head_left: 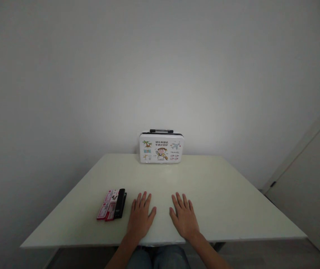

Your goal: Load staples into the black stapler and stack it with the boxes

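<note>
the left hand (140,216) lies flat on the pale, smooth counter (227,201), fingers spread and holding nothing; the right hand (184,216) lies the same way near it, also flat and empty; just left of the left hand is a black stapler (120,203), touching two red and white small boxes (106,205); a white suitcase-shaped tin with cartoon pictures (161,148) stands upright at the far edge, well apart, against the wall.

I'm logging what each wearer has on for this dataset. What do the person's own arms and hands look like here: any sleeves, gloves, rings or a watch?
Both forearms are bare, with no sleeves in view. The left hand and right hand wear no gloves, and no ring, watch or bracelet shows. Below the table edge, blue-grey denim trousers cover the lap.
</note>
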`<state>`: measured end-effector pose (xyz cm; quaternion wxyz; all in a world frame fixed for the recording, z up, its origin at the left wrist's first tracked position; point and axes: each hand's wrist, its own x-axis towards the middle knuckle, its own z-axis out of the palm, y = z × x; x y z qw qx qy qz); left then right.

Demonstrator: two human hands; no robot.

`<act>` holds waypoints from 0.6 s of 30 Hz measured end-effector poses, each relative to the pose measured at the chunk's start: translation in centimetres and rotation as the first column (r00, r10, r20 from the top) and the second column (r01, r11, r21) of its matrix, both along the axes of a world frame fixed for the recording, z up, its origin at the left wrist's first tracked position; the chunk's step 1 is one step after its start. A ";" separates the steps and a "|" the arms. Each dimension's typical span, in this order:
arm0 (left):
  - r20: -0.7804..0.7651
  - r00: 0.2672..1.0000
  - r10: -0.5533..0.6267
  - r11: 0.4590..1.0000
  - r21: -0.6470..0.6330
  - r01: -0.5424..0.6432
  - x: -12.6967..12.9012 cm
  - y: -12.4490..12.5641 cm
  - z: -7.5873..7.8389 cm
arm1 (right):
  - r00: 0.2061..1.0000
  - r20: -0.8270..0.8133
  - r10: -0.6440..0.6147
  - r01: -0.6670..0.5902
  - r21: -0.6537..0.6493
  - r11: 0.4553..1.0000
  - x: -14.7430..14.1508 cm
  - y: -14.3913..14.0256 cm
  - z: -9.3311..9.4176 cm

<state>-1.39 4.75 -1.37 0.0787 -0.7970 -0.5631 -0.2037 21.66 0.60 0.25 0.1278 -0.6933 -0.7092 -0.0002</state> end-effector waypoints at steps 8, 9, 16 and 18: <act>0.003 1.000 0.001 1.000 -0.006 -0.001 0.0 0.0 0.1 | 1.000 -0.002 0.004 -0.004 -0.003 1.000 0.0 0.1 -0.1; 0.004 1.000 0.000 1.000 -0.004 0.000 0.0 0.0 0.1 | 1.000 -0.003 0.000 0.000 -0.008 1.000 0.0 0.1 -0.1; 0.009 1.000 -0.003 1.000 0.008 0.003 0.0 0.0 -0.1 | 1.000 0.002 0.001 -0.002 0.007 1.000 0.1 0.1 -0.2; 0.006 1.000 -0.006 1.000 0.012 0.006 0.0 0.0 -0.1 | 1.000 0.002 0.004 -0.004 0.010 1.000 0.1 0.1 -0.2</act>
